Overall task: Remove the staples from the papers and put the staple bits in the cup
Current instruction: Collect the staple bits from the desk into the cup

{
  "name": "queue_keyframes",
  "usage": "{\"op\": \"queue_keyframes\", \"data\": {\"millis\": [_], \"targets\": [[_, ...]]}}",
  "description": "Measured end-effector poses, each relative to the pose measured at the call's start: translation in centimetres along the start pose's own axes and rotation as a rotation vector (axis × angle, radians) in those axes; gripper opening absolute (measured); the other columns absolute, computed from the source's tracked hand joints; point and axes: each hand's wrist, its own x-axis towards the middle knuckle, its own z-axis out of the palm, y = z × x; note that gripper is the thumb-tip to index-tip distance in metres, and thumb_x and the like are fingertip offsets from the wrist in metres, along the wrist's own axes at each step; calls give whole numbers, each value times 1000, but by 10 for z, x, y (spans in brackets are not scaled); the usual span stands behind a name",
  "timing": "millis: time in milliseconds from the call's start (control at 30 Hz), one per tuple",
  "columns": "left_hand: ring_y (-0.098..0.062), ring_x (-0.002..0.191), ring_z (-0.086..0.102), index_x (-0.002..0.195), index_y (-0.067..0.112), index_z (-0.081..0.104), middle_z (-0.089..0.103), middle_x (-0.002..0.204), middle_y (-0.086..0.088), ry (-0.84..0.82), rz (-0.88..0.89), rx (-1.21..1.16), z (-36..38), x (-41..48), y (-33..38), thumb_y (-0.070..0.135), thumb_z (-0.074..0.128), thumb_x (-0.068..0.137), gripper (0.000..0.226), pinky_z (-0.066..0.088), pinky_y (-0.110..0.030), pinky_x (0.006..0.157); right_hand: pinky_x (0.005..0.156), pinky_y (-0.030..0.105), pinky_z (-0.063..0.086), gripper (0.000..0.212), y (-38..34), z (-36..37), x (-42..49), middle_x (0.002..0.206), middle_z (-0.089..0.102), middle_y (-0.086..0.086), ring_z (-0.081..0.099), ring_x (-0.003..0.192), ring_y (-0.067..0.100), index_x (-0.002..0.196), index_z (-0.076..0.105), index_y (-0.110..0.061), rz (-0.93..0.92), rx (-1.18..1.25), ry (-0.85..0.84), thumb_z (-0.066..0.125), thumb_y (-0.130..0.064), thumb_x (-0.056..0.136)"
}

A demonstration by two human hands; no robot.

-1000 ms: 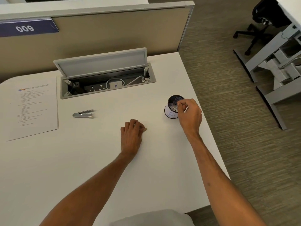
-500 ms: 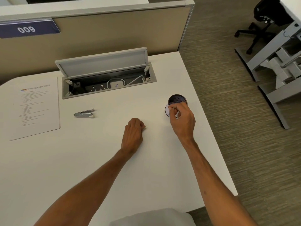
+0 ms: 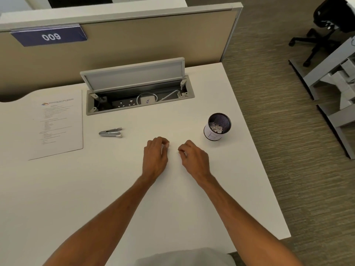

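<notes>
Head view, looking down on a white tabletop [image 3: 115,189] with a beige partition along its far edge; a blue sign [image 3: 49,37] on that partition reads 009 as seen from here. At the far left lie the papers [image 3: 57,123], a printed sheet or thin stack flat on the tabletop, its long side running away from the person. Just beyond and right of them, a cable box [image 3: 138,98] is sunk into the tabletop with its grey lid [image 3: 134,74] propped open, showing sockets and a white cord. Nearer the person, between the papers and the hands, a metal staple remover [image 3: 110,132] lies on its side, touching nothing else.

At the middle, the left hand [image 3: 155,156] rests knuckles up with its fingers [image 3: 166,144] curled under; a small pale bit shows at the fingertips, too small to tell what it is or whether it is gripped. Just beside it, the right hand [image 3: 194,158] is also curled, thumb and forefinger drawn close together near the tabletop; whether anything is pinched between them cannot be told. The two hands are close but apart.

To the right, near the tabletop's edge, stands the cup [image 3: 218,126], a dark mesh pot with a white label, upright, holding a small heap of pale scraps. Beyond the edge is carpet, with an office chair [image 3: 324,29] at the upper right.
</notes>
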Motion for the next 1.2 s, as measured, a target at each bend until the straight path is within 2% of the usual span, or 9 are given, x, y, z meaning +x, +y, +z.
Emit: {"op": "queue_keyframes", "data": {"millis": [100,267,500,733,900,1100,1200], "targets": [[-22,131,53,133,23,60,61,141,3,-41,114,178,-3,-6,-14,19,55,109,25,45,-38,105,48,32,47,8,-1,9,5,90,61,-3,64,66,23,87,71,-21,-4,-69,-8,70,-18,94],[-24,149,46,146,19,56,51,158,-1,-68,153,211,1,-13,-24,24,53,111,36,40,-42,120,45,30,38,14,-3,9,11,85,59,-1,60,60,28,80,66,-16,-45,-149,-59,72,-10,90],[-25,151,45,150,19,53,48,162,-2,-69,139,196,4,-16,-24,25,52,111,39,39,-42,123,46,31,30,13,-6,11,15,91,61,7,61,55,35,87,62,-9,-96,-245,-126,75,-6,86],[-26,152,44,152,18,51,47,163,-5,-101,161,220,1,-16,-26,23,53,110,42,40,-45,123,50,34,29,8,-7,15,11,102,59,14,63,68,37,97,58,-4,-91,-236,-178,62,-10,93],[-31,154,42,153,16,50,43,167,-10,-104,179,269,2,-16,-28,26,52,110,44,40,-49,125,48,33,34,12,-9,-18,8,99,55,6,58,59,34,98,57,-10,-59,-194,21,54,-21,100],[-33,157,37,156,16,47,37,172,-12,-124,230,305,3,-12,-21,27,51,111,47,37,-50,127,56,35,49,4,11,-97,24,108,57,0,59,71,21,102,58,-18,5,-83,312,58,-22,101],[-34,157,39,156,16,48,39,171,-12,-138,230,310,6,-9,-13,26,51,111,46,38,-50,126,60,41,50,9,39,-117,44,107,59,2,61,67,29,100,61,-16,140,-160,325,56,-22,103]]}}
